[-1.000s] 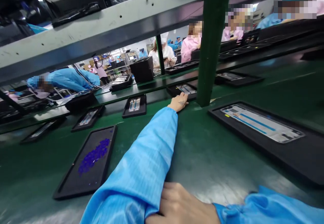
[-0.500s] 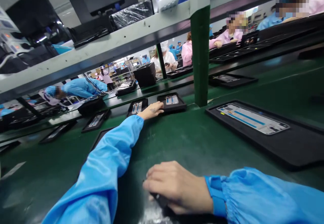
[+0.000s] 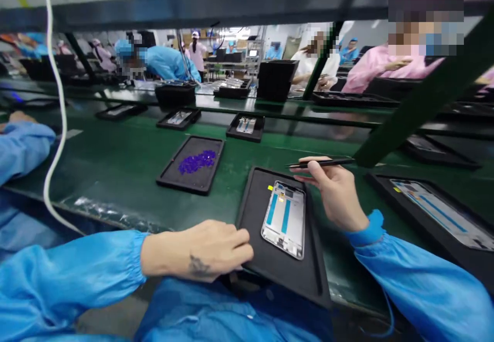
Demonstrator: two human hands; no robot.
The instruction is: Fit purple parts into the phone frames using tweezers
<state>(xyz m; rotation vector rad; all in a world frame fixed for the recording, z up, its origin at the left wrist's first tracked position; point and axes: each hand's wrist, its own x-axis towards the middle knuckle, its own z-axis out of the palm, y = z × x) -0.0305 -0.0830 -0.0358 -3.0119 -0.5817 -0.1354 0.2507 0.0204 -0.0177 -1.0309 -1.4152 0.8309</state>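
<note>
A black tray (image 3: 254, 218) lies at the near edge of the green belt, and a white phone frame (image 3: 284, 218) with blue strips rests in it. My left hand (image 3: 208, 252) grips the tray's near left corner. My right hand (image 3: 335, 190) hovers just right of the phone frame, pinching black tweezers (image 3: 320, 163) that point left above the tray's far end. A second black tray (image 3: 193, 164) to the left holds a heap of small purple parts (image 3: 196, 160).
More black trays with phone frames (image 3: 436, 210) (image 3: 247, 125) (image 3: 178, 118) sit along the green belt (image 3: 116, 156). A white cable (image 3: 57, 105) hangs at left. A green post (image 3: 424, 100) slants at right. Other workers in blue and pink coats sit beyond and at left.
My left hand reached to the far tray, then drew a tray with a phone frame to the near edge. My right hand rose off the belt with the tweezers. The view swung left.
</note>
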